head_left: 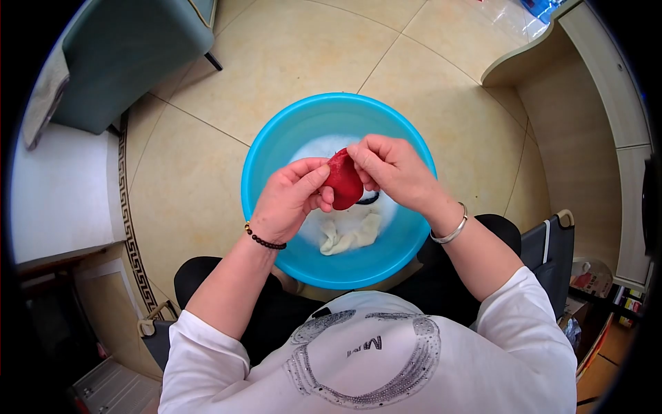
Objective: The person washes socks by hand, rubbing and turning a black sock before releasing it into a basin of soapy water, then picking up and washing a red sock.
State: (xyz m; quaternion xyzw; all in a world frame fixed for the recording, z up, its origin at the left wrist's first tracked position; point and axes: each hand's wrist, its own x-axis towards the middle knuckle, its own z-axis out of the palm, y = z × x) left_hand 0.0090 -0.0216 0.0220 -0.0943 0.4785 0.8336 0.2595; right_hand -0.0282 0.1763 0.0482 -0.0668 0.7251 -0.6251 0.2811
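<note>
A small red cloth item (344,185) is held up between my two hands, above a round blue basin (338,277). My left hand (293,194) pinches its left edge between thumb and fingers. With fingers closed, my right hand (393,169) grips its upper right edge. In the basin lies foamy white water (314,153), partly hidden by my hands. A wet whitish cloth (352,238) rests in the suds nearest me, and part of a dark item (370,198) shows just behind the red cloth.
Tiled floor (276,62) surrounds the basin. A grey-green chair (131,62) stands at the upper left, above a white surface (62,193). A curved wooden cabinet (572,117) is on the right. My knees flank the basin's near side.
</note>
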